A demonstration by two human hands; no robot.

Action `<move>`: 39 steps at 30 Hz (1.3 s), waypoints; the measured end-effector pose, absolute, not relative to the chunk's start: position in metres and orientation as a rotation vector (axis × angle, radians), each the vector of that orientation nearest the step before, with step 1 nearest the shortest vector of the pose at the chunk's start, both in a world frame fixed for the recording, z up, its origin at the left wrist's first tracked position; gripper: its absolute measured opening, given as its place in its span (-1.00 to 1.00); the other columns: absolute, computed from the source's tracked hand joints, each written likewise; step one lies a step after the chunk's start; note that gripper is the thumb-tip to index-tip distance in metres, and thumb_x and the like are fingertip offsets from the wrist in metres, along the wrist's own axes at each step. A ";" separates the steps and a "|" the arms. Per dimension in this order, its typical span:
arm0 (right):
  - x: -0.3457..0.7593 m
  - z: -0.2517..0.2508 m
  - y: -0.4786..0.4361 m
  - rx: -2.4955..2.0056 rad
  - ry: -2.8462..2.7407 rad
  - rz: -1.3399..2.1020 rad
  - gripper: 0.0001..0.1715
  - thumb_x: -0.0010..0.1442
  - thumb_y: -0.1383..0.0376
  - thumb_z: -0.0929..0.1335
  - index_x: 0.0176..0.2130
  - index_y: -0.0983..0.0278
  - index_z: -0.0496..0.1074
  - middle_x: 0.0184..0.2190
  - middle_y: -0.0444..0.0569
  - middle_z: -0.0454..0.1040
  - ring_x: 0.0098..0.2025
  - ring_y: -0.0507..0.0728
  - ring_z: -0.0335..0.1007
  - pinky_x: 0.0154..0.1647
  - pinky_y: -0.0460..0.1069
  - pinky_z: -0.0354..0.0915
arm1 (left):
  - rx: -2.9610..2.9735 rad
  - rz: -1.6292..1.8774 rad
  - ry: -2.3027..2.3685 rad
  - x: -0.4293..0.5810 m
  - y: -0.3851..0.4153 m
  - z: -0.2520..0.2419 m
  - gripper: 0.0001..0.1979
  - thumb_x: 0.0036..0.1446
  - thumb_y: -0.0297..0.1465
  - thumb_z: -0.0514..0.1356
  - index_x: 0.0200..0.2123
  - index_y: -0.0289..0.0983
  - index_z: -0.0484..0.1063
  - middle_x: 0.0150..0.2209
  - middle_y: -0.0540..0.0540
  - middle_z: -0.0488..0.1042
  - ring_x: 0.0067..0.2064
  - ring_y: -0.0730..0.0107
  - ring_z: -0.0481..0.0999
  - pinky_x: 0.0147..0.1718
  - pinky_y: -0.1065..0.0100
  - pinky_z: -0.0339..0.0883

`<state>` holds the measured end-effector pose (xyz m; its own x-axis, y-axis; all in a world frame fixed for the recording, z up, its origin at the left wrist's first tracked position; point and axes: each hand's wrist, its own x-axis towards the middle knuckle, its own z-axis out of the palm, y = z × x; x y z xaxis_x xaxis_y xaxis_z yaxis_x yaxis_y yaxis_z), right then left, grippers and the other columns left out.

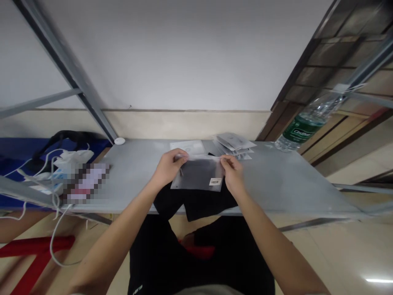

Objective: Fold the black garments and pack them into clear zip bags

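Observation:
A clear plastic bag point(198, 176) with a small white barcode label point(215, 181) is stretched between both hands. My left hand point(170, 166) pinches its upper left corner, and my right hand point(232, 170) pinches the upper right corner. Something dark shows through the plastic; whether it is inside or behind cannot be made out. Beneath the bag, black cloth point(202, 205) lies over the table's front edge. Just beyond the hands are a flat white packet point(190, 146) and a loose stack of similar packets point(235, 142).
The grey table point(276, 184) has a water bottle point(302, 130) at its back right and a small white round object point(119, 141) at its back left. Farther left are white cables, a blurred phone-like object point(89, 182) and metal frame bars.

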<state>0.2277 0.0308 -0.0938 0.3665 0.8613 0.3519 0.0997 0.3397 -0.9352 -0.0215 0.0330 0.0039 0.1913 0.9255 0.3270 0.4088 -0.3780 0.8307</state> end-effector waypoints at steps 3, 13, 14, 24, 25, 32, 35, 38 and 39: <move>0.225 -0.088 0.030 -1.163 -1.096 0.682 -0.73 0.15 0.11 0.41 -0.17 0.15 0.54 -0.35 -0.09 0.56 -0.30 0.16 0.49 -0.19 0.10 0.40 | 1.585 1.392 1.243 -0.018 0.032 -0.011 -0.76 0.16 -0.35 0.27 -0.09 -0.21 0.42 -0.45 0.00 0.55 -0.36 0.30 0.55 -0.29 0.30 0.39; 0.207 -0.007 -0.005 -0.926 -1.659 -0.039 -0.79 0.24 0.32 0.38 -0.13 0.07 0.54 -0.01 0.03 0.52 0.15 0.34 0.38 0.27 0.42 0.25 | 1.929 1.695 1.197 -0.010 0.005 -0.018 -0.89 0.31 -0.34 0.21 -0.25 -0.19 0.53 -0.28 -0.05 0.63 -0.22 0.31 0.60 -0.20 0.27 0.46; 0.201 0.002 -0.009 -0.890 -1.726 -0.035 -0.78 0.24 0.32 0.39 -0.12 0.05 0.55 0.01 0.02 0.51 0.18 0.35 0.35 0.28 0.42 0.24 | 2.031 1.707 1.164 -0.008 0.001 -0.015 -0.85 0.35 -0.37 0.16 -0.24 -0.19 0.54 -0.26 -0.06 0.63 -0.19 0.30 0.60 -0.17 0.25 0.46; 0.183 0.033 -0.020 -0.826 -1.978 -0.032 -0.85 0.26 0.36 0.38 -0.22 0.09 0.53 0.12 -0.02 0.48 0.27 0.34 0.28 0.30 0.37 0.28 | 2.375 1.825 1.054 0.000 -0.015 -0.004 -0.90 0.33 -0.50 0.19 -0.23 -0.21 0.49 -0.30 -0.05 0.57 -0.26 0.36 0.55 -0.23 0.29 0.44; 0.183 0.033 -0.020 -0.826 -1.979 -0.025 -0.86 0.26 0.36 0.39 -0.22 0.09 0.52 0.12 -0.02 0.48 0.26 0.33 0.28 0.30 0.37 0.28 | 2.389 1.821 1.043 0.000 -0.015 -0.003 -0.90 0.33 -0.50 0.19 -0.22 -0.21 0.49 -0.30 -0.05 0.57 -0.26 0.36 0.55 -0.23 0.29 0.44; 0.185 0.034 -0.012 -0.800 -2.016 0.045 -0.83 0.19 0.40 0.39 -0.35 0.11 0.44 0.15 -0.09 0.47 0.28 0.30 0.26 0.30 0.36 0.27 | 2.467 1.775 0.983 0.002 -0.016 -0.001 -0.88 0.34 -0.51 0.14 -0.22 -0.21 0.44 -0.30 -0.07 0.55 -0.25 0.31 0.51 -0.22 0.23 0.39; 0.184 0.032 -0.004 -0.758 -2.056 0.072 -0.82 0.14 0.43 0.39 -0.38 0.12 0.40 0.16 -0.09 0.47 0.29 0.30 0.24 0.29 0.34 0.28 | 2.463 1.791 1.080 0.003 -0.013 -0.003 -0.87 0.35 -0.49 0.10 -0.26 -0.20 0.39 -0.31 -0.08 0.54 -0.24 0.28 0.50 -0.19 0.18 0.35; 0.187 0.028 0.005 -0.758 -2.085 0.105 -0.80 0.11 0.46 0.37 -0.41 0.14 0.37 0.14 -0.08 0.48 0.29 0.30 0.23 0.28 0.34 0.28 | 2.406 1.871 1.242 0.000 -0.005 -0.002 -0.85 0.37 -0.46 0.08 -0.30 -0.18 0.36 -0.29 -0.09 0.54 -0.19 0.23 0.50 -0.12 0.12 0.31; 0.190 0.027 0.008 -0.773 -2.090 0.117 -0.79 0.10 0.47 0.36 -0.42 0.14 0.36 0.14 -0.08 0.48 0.29 0.31 0.23 0.27 0.35 0.28 | 2.370 1.908 1.299 -0.003 -0.001 -0.002 -0.84 0.37 -0.44 0.08 -0.31 -0.18 0.36 -0.28 -0.09 0.55 -0.17 0.21 0.50 -0.10 0.11 0.30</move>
